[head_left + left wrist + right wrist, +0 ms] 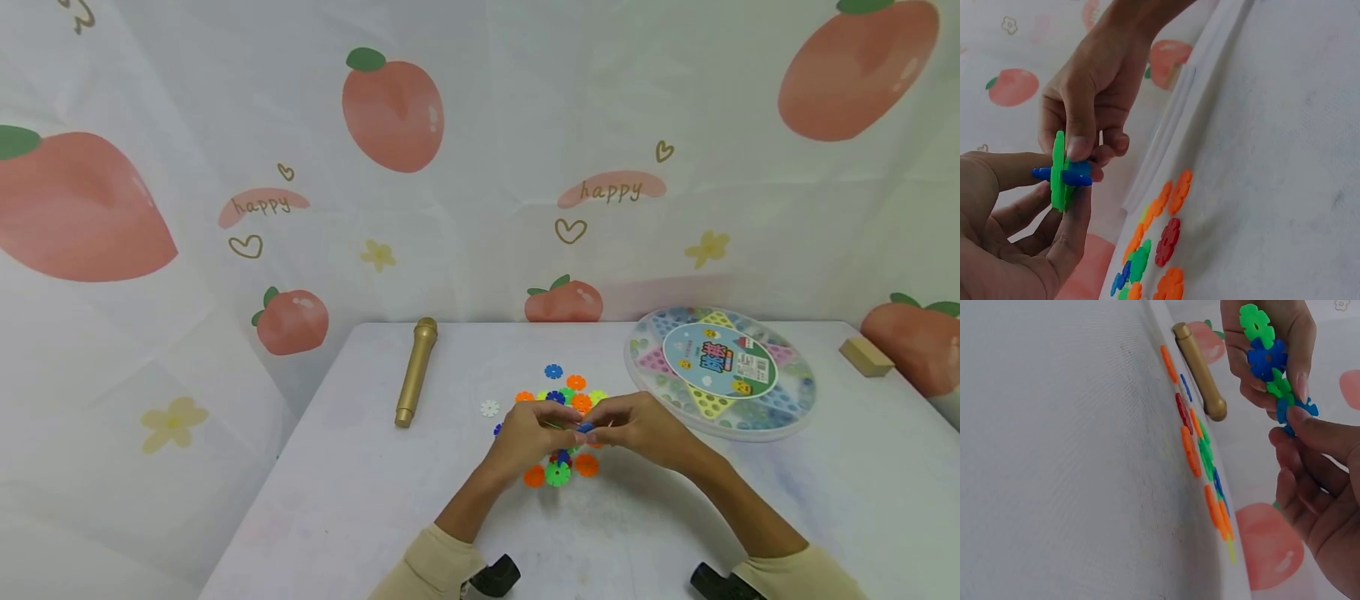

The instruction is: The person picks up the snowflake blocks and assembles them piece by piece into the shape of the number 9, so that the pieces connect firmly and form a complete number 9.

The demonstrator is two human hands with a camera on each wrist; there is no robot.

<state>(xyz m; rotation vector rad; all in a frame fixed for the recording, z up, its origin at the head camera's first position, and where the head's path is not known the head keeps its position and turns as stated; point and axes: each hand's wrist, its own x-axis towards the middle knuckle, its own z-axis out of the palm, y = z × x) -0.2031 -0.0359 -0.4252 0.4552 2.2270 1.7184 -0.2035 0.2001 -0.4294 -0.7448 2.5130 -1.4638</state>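
Over the loose pieces on the table, my left hand pinches a short chain of interlocking flower-shaped plastic discs. In the right wrist view the chain runs from a green disc to a dark blue disc, then another green one. My right hand pinches a lighter blue disc at the chain's lower end, where it meets the green disc. Loose discs lie beneath and around both hands, among them a green disc, an orange disc and a white disc.
A gold microphone-shaped stick lies on the left of the white table. On the right sits a round, clear-edged board-game case. A small wooden block is by the far right edge. A fruit-print cloth hangs behind.
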